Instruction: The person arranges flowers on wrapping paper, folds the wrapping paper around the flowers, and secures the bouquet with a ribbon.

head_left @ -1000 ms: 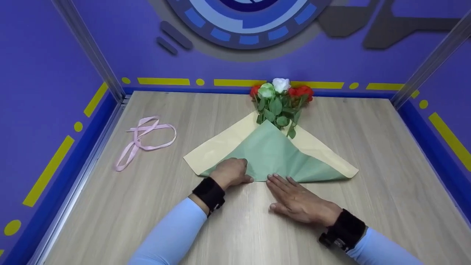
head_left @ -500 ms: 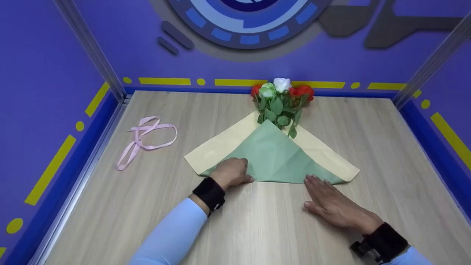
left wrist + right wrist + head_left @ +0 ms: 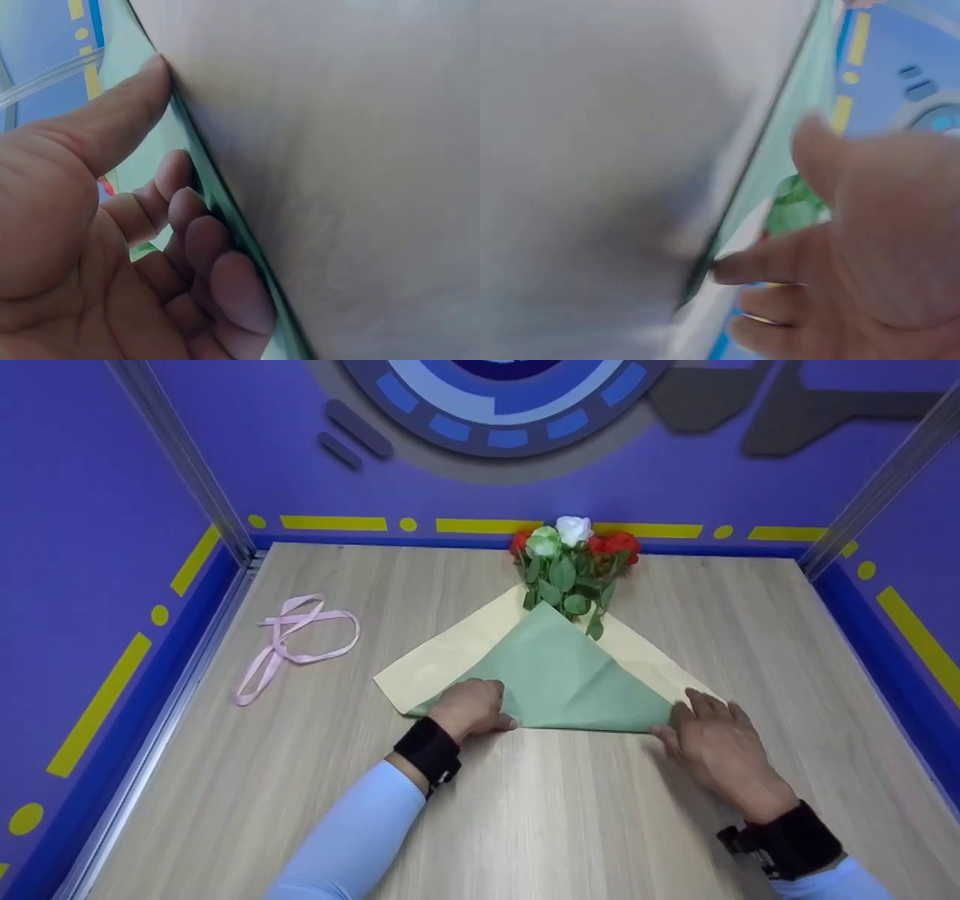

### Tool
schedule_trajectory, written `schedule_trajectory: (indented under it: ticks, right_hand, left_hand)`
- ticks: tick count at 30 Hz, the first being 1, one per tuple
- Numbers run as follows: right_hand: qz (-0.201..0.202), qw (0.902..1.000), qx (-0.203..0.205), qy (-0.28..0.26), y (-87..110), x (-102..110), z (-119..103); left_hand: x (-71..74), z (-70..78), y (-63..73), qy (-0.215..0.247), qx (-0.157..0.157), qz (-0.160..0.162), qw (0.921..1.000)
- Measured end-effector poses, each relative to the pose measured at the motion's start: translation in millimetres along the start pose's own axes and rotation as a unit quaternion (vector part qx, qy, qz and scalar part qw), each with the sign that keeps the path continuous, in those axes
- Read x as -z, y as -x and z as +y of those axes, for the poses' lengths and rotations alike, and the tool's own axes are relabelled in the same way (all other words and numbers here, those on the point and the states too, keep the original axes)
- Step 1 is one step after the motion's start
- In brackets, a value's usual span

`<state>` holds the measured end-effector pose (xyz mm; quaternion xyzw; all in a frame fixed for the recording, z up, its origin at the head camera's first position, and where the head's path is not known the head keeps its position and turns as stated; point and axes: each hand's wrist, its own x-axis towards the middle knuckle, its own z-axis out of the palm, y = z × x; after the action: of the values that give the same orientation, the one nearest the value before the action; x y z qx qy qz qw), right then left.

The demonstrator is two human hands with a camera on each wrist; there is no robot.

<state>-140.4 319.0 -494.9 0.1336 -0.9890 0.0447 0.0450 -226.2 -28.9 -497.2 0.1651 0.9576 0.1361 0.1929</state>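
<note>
Head view: wrapping paper (image 3: pixel 562 679), green flap over cream, lies mid-desk (image 3: pixel 525 825), folded to a broad, low triangle. Long axis runs left to right along the straight near fold; apex points away, to the back wall (image 3: pixel 262 457). Bouquet (image 3: pixel 566 577) set crosswise to that, its axis near-to-far, red, white and green blooms at the far end; lower stems hidden by the flap. Left hand (image 3: pixel 471 709) on the green flap left of centre, fingers bent, thumb at the fold. Right hand (image 3: pixel 721 750) over the right corner, fingers slightly spread, thumb by the fold. Pink ribbon (image 3: pixel 279 647) loosely looped, well apart on the left.

Left wrist view: fold slants from upper left to lower right. Left fingers bent close together, tips along it, thumb extended to the edge; cannot tell whether they pinch.

Right wrist view, blurred: fold runs from upper right to lower left. Right fingers extended, one tip by the fold's lower end; contact unclear.
</note>
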Motion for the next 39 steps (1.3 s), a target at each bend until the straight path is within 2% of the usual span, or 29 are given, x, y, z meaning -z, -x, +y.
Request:
schedule_trajectory:
  ticks: [2,3,5,8,11,14,16,18,19,21,22,23,24,26,28,30,35,39]
  right_hand:
    - [0.042,0.9985,-0.001,-0.034,-17.7,-2.4,-17.7]
    - [0.047,0.9971,0.001,-0.061,-26.9,-5.8,-27.4]
    - [0.021,0.9932,0.000,-0.114,-44.5,-14.1,-48.0]
    - [-0.049,0.9849,-0.022,-0.164,-64.2,-27.2,-72.6]
    - [-0.076,0.9824,-0.035,-0.167,-74.1,-37.1,-83.2]
    - [-0.087,0.9814,-0.043,-0.166,-77.8,-41.9,-84.6]
    - [-0.093,0.9799,-0.045,-0.170,-79.8,-42.7,-83.6]
    - [-0.103,0.9779,-0.046,-0.176,-81.9,-42.6,-83.0]
    - [-0.109,0.9768,-0.046,-0.178,-83.1,-42.5,-82.8]
    - [-0.117,0.9750,-0.042,-0.184,-84.6,-41.6,-81.8]
    - [-0.120,0.9747,-0.042,-0.184,-85.0,-41.0,-81.3]
    - [-0.121,0.9747,-0.043,-0.183,-85.6,-40.5,-80.7]
    - [-0.121,0.9748,-0.043,-0.183,-85.9,-40.1,-79.9]
    - [-0.122,0.9746,-0.045,-0.182,-85.8,-39.1,-78.0]
    - [-0.122,0.9740,-0.046,-0.186,-86.0,-38.4,-76.4]
    - [-0.126,0.9720,-0.041,-0.194,-86.5,-38.3,-75.5]
    - [-0.136,0.9688,-0.035,-0.205,-88.9,-38.3,-75.1]
    - [-0.148,0.9661,-0.041,-0.208,-90.0,-39.4,-75.7]
  left_hand:
    - [1.0,0.9,-0.9,-0.002,0.006,-0.004,1.0000]
    - [1.5,1.4,-1.3,-0.003,0.010,-0.006,0.9999]
    - [2.1,2.5,-2.4,-0.006,0.015,-0.009,0.9998]
    - [2.7,4.8,-4.0,-0.009,0.022,-0.015,0.9996]
    - [3.1,7.5,-5.6,-0.009,0.026,-0.022,0.9994]
    - [5.1,10.2,-5.8,-0.005,0.030,-0.030,0.9991]
    - [6.1,13.1,-4.6,-0.013,0.033,-0.024,0.9991]
    - [3.4,18.4,-0.5,-0.042,0.016,0.015,0.9989]
    - [0.3,22.0,3.1,-0.064,-0.003,0.044,0.9970]
    - [-10.1,30.5,12.8,-0.124,-0.053,0.098,0.9860]
    - [-16.5,35.0,19.1,-0.154,-0.082,0.116,0.9778]
    - [-23.0,39.1,25.4,-0.179,-0.110,0.119,0.9705]
    - [-28.9,42.4,31.6,-0.189,-0.134,0.103,0.9674]
    - [-38.6,46.2,42.1,-0.183,-0.165,0.042,0.9682]
    - [-43.4,46.0,48.9,-0.154,-0.165,-0.024,0.9738]
    - [-44.7,41.9,52.7,-0.133,-0.151,-0.063,0.9775]
    - [-38.0,26.0,58.2,-0.142,-0.137,-0.086,0.9766]
    - [-32.6,11.0,64.7,-0.127,-0.130,-0.090,0.9792]
